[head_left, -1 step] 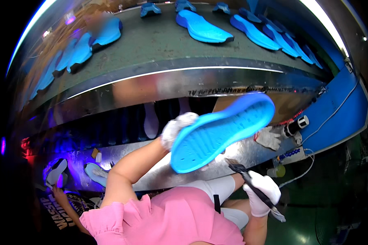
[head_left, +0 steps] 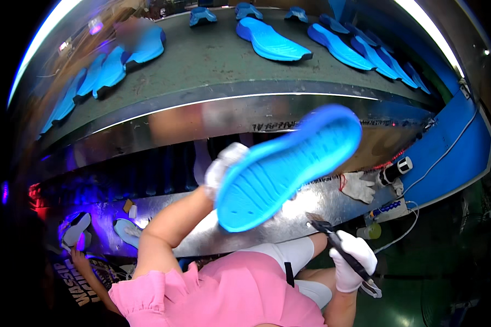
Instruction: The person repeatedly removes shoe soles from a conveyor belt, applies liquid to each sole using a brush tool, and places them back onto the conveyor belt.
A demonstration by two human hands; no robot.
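My left hand [head_left: 222, 168], in a white glove, grips the edge of a bright blue shoe sole [head_left: 289, 169]. The sole is raised above the metal ledge and tilted, its ribbed, cupped face toward me. Its far end is blurred by motion. The fingers behind the sole are hidden. At the lower right my right hand [head_left: 352, 259], also gloved in white, is closed around the dark handle of a brush [head_left: 323, 228]. The bristles point up and left toward the sole, apart from it.
A green conveyor belt [head_left: 202, 62] bears several blue soles. On the metal ledge [head_left: 191, 218] lie a spare glove [head_left: 359, 187], a black cylinder with a white cap [head_left: 396, 170] and a pale sole [head_left: 127, 231]. At lower left, a co-worker's hand [head_left: 81, 261] is beside another sole [head_left: 77, 230].
My left hand has moved slightly left and up with the sole. My right hand and the brush have shifted a little to the right and down.
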